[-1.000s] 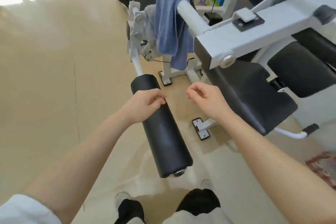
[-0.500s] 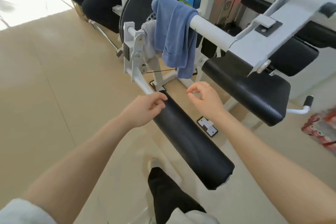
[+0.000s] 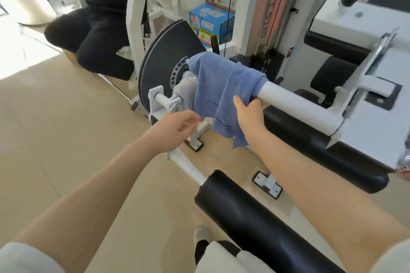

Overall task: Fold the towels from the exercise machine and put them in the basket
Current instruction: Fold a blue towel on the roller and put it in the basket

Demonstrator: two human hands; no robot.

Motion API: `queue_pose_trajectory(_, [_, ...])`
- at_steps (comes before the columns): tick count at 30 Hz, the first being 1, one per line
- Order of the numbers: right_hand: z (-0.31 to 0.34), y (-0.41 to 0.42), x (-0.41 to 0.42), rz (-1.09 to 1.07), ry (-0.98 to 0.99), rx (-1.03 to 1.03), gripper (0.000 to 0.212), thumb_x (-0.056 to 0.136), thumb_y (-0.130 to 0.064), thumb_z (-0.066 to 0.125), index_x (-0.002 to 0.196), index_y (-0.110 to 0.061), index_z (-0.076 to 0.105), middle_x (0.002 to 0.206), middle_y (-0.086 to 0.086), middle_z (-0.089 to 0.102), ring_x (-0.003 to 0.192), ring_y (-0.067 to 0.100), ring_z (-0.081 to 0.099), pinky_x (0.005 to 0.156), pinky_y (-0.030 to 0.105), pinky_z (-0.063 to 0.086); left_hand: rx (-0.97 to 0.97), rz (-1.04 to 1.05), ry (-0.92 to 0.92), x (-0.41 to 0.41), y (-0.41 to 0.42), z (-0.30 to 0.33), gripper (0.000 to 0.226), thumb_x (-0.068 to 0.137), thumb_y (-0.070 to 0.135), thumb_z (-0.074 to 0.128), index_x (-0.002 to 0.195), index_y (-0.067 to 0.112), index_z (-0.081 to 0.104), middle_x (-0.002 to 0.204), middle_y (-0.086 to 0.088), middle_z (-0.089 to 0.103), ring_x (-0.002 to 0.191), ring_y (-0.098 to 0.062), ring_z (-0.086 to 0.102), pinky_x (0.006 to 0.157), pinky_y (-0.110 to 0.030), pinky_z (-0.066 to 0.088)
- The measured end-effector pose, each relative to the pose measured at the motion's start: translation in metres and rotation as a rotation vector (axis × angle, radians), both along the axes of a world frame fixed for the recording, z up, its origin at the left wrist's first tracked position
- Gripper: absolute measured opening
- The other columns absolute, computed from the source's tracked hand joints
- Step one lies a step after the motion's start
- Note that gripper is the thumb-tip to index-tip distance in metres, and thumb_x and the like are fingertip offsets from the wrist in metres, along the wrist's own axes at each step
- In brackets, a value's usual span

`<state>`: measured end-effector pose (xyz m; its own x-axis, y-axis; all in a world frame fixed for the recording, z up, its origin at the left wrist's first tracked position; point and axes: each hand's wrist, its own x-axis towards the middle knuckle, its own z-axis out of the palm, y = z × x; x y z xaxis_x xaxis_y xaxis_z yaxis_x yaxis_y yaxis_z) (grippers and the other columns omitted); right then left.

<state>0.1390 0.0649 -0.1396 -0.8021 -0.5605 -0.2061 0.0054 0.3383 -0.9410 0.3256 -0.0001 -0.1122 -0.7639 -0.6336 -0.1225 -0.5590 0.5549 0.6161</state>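
- The exercise machine fills my view now; half a second ago I stood farther back, both hands empty above the black roller pad.
- My right hand has closed on the blue towel, which drapes over the white bar.
- My left hand reaches in, loosely open, holding nothing.
- No basket in sight; folding hasn't started.

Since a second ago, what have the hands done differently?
Both hands rose from the black foam roller toward the blue cloth towel. The right hand now touches its hanging edge; the left hand reaches, empty. The towel stays draped over the white metal bar.
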Motion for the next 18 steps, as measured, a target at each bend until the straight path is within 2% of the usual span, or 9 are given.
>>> queue_pose_trajectory(3, [-0.005,-0.008,0.005,-0.1,-0.042,-0.059,0.038,0.083,-0.044,0.06,0.11,-0.024,0.043,0.108,-0.002,0.06,0.102,0.017,0.057,0.092,0.036,0.047,0.012,-0.062,0.007,-0.015,-0.028,-0.001,0.026,0.096,0.022,0.046,0.12,0.021,0.055,0.102,0.009,0.058,0.088,-0.011,0.058,0.069,-0.014,0.041])
queue_pose_trajectory(6, [-0.005,-0.011,0.006,-0.171,-0.052,-0.107,0.051,0.084,-0.045,0.059,0.125,-0.02,0.043,0.118,-0.003,0.057,0.107,0.015,0.054,0.091,0.033,0.044,0.008,-0.148,0.003,-0.028,-0.049,-0.006,0.027,0.096,0.024,0.046,0.121,0.022,0.055,0.106,0.005,0.062,0.091,-0.013,0.06,0.08,-0.024,0.046])
queue_pose_trajectory(9, [0.0,-0.013,0.012,-0.231,-0.157,-0.144,0.062,0.082,-0.059,0.047,0.132,-0.023,0.043,0.125,-0.003,0.056,0.113,0.017,0.052,0.099,0.039,0.042,0.019,-0.244,0.015,-0.034,-0.063,-0.009,0.024,0.095,0.024,0.048,0.118,0.022,0.057,0.11,0.002,0.065,0.093,-0.015,0.062,0.085,-0.03,0.049])
queue_pose_trajectory(10, [0.002,-0.012,0.014,-0.262,-0.223,-0.153,0.057,0.082,-0.061,0.043,0.126,-0.025,0.05,0.121,-0.004,0.059,0.111,0.018,0.055,0.098,0.04,0.043,0.023,-0.275,0.015,-0.034,-0.067,-0.009,0.024,0.095,0.024,0.048,0.117,0.022,0.057,0.11,0.003,0.065,0.094,-0.015,0.062,0.086,-0.03,0.049])
queue_pose_trajectory(12, [0.005,-0.008,0.018,-0.367,-0.282,-0.193,0.036,0.087,-0.053,0.042,0.099,-0.026,0.062,0.102,-0.005,0.066,0.098,0.016,0.059,0.09,0.036,0.045,0.027,-0.333,0.007,-0.032,-0.074,-0.006,0.022,0.095,0.025,0.048,0.115,0.024,0.057,0.11,0.004,0.065,0.095,-0.014,0.062,0.087,-0.032,0.049])
queue_pose_trajectory(14, [0.014,-0.005,0.025,-0.448,-0.133,-0.157,0.025,0.091,-0.031,0.046,0.072,-0.018,0.054,0.079,-0.002,0.059,0.081,0.017,0.052,0.077,0.032,0.042,0.026,-0.388,0.014,-0.028,-0.082,0.0,0.021,0.094,0.024,0.049,0.113,0.024,0.057,0.106,0.004,0.064,0.093,-0.015,0.062,0.087,-0.037,0.051])
queue_pose_trajectory(16, [0.021,-0.007,0.032,-0.49,-0.027,-0.138,0.02,0.09,-0.02,0.048,0.071,-0.013,0.049,0.072,0.001,0.051,0.075,0.018,0.046,0.073,0.033,0.04,0.024,-0.433,0.028,-0.023,-0.089,0.007,0.021,0.094,0.022,0.049,0.113,0.021,0.058,0.103,0.005,0.063,0.09,-0.018,0.063,0.085,-0.041,0.052])
queue_pose_trajectory(18, [0.026,-0.011,0.039,-0.537,0.001,-0.148,0.015,0.089,-0.019,0.05,0.076,-0.011,0.053,0.07,-0.001,0.051,0.073,0.015,0.047,0.074,0.033,0.043,0.039,-0.469,0.051,-0.014,-0.094,0.01,0.022,0.094,0.02,0.048,0.114,0.019,0.059,0.102,0.005,0.064,0.089,-0.019,0.063,0.084,-0.04,0.053])
